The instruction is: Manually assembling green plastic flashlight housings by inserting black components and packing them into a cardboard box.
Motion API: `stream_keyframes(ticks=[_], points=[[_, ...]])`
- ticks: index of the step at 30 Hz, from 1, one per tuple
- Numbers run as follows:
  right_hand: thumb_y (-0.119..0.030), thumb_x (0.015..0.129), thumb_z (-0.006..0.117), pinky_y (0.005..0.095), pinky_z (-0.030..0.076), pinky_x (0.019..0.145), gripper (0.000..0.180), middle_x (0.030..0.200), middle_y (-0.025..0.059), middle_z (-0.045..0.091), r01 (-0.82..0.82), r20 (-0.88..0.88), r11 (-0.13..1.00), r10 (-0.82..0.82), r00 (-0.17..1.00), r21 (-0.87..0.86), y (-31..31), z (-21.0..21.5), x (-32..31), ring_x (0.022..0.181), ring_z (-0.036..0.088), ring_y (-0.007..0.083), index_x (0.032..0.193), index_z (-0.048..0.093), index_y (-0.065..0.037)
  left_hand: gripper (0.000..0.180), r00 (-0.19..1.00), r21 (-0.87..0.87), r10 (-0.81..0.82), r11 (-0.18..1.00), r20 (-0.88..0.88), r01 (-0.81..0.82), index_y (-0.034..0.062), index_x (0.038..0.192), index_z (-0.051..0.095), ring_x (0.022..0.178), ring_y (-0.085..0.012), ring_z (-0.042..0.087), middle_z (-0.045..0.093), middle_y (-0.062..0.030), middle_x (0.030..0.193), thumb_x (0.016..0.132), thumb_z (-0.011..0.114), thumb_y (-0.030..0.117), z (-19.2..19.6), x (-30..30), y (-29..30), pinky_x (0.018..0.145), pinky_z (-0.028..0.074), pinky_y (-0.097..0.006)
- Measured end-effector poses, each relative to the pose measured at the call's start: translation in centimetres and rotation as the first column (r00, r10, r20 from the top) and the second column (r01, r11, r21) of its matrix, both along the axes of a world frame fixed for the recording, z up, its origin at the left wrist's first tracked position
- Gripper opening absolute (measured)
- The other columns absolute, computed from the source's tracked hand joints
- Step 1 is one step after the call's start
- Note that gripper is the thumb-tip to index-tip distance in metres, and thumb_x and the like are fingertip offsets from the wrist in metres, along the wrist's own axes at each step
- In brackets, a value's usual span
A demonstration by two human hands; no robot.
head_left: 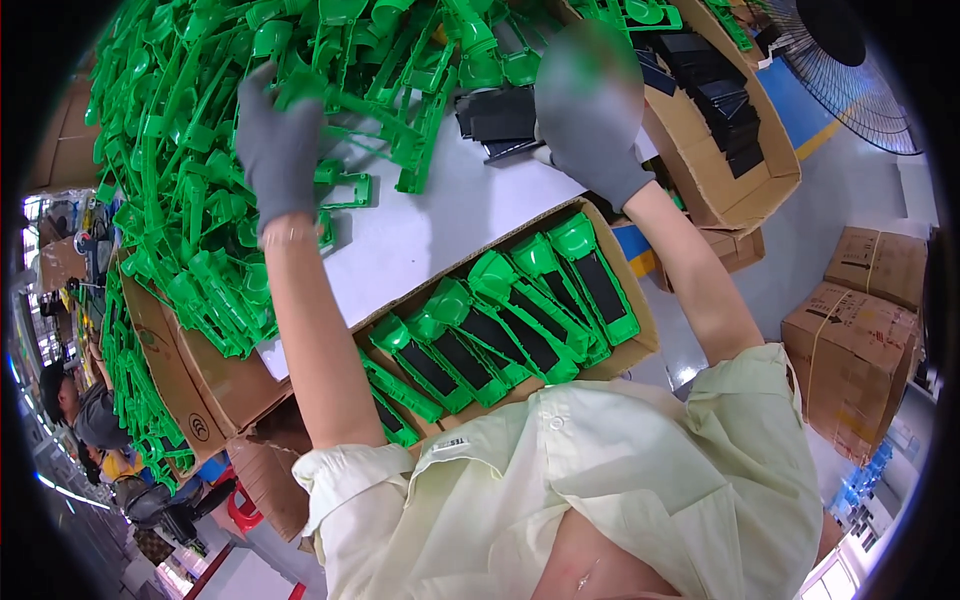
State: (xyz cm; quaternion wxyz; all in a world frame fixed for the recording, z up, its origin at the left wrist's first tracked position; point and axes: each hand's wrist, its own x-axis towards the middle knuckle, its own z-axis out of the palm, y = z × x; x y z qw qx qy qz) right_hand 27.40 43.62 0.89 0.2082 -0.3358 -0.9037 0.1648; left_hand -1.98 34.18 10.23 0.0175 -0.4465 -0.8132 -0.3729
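Observation:
My left hand (278, 155), in a grey glove, is at the edge of the green heap, closed on a green plastic frame (375, 125) that slants out to the right over the white tabletop (385, 265). Motion smears part of that frame. My right hand (595, 160), also gloved in grey, is beside a small stack of black flat panels (500, 118). A blurred patch covers most of its fingers, so its grip does not show. Nearest me, a cardboard box (640, 345) holds several green frames with black panels (600, 280) set in them.
A big heap of green plastic parts (180, 150) fills the left and far side. At the right, another carton (770, 200) holds black panels (715, 100). A fan (850, 60) stands at the far right, stacked closed cartons (850, 350) below it. Another person (85, 410) is at far left.

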Motion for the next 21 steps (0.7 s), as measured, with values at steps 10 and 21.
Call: stream_keyframes(ticks=[10, 21], points=[[-0.015, 0.086, 0.060, 0.0180, 0.036, 0.045, 0.017, 0.067, 0.0017, 0.059, -0.239, -0.411, 0.579, -0.185, 0.893, -0.780, -7.2, 8.1, 1.3, 0.050, 0.048, 0.0036, 0.094, 0.057, 0.000, 0.020, 0.532, 0.075, -0.031, 0.995, 0.846, -0.061, -0.0013, 0.107, 0.056, 0.081, -0.0229, 0.065, 0.064, -0.0151, 0.098, 0.088, 0.053, 0.002, -0.3, 7.1, -16.2, 0.062, 0.056, -0.027], [-0.015, 0.086, 0.061, 0.0203, 0.040, 0.047, 0.022, 0.060, 0.0022, 0.057, -0.247, -0.256, 0.629, 0.078, 0.963, -0.738, -11.6, 10.5, 0.8, 0.051, 0.054, 0.0049, 0.100, 0.061, 0.002, 0.029, 0.087, 0.164, -0.164, 0.986, 0.983, 0.009, -0.0114, 0.113, 0.055, 0.079, -0.0295, 0.068, 0.064, -0.0200, 0.096, 0.085, 0.055, -0.005, -0.7, 13.3, -17.7, 0.065, 0.060, -0.031]])
